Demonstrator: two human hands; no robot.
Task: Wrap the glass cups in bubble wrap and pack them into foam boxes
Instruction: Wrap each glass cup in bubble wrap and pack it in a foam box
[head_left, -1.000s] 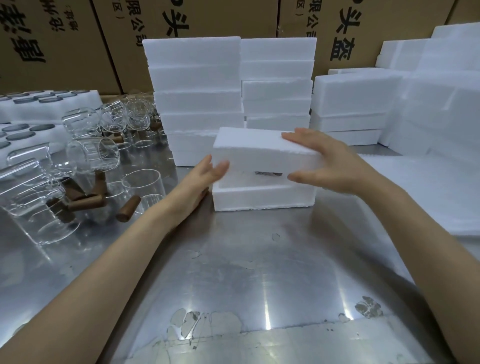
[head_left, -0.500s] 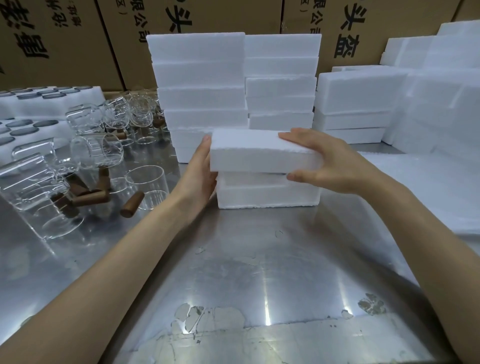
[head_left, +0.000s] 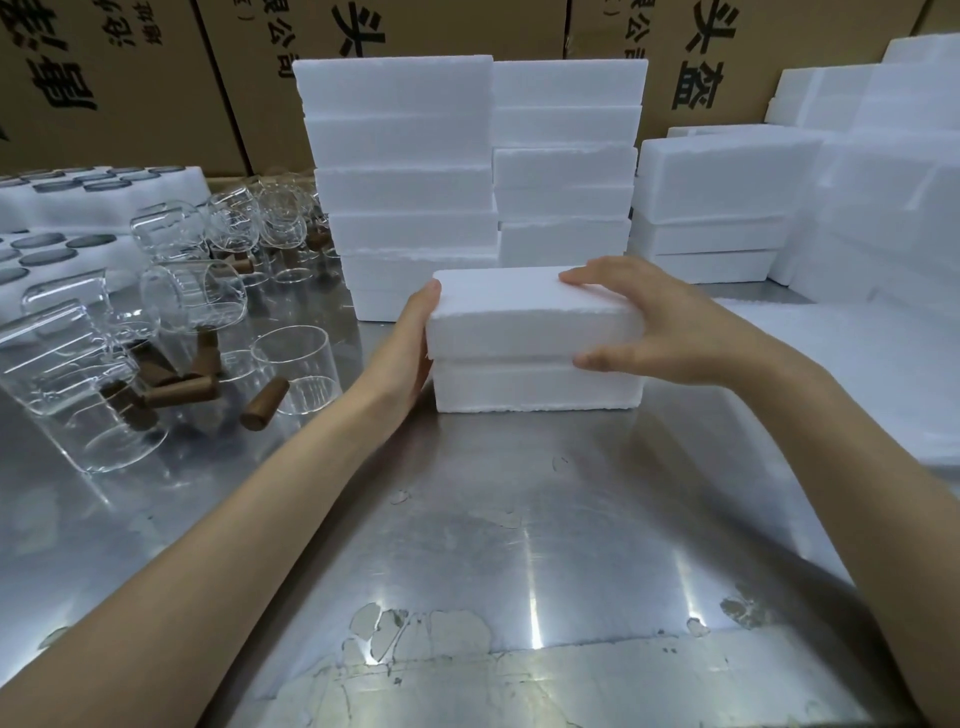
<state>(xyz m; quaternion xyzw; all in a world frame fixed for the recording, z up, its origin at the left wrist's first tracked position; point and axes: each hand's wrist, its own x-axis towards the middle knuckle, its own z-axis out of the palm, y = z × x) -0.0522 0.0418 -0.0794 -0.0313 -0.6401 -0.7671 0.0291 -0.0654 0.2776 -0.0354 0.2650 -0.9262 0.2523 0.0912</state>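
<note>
Both hands hold one white foam box: left hand (head_left: 413, 345) flat vs. its left end, fingers straight; right hand (head_left: 657, 322) curled over the lid (head_left: 524, 317), fingers on top, thumb at the seam. Box base (head_left: 535, 387) sits on the shiny metal counter (head_left: 519, 545). Clear glass cups (head_left: 208, 296) w/ brown wood handles lie left. Brown cartons (head_left: 130, 78) behind show big black Chinese writing; can't read all.
</note>
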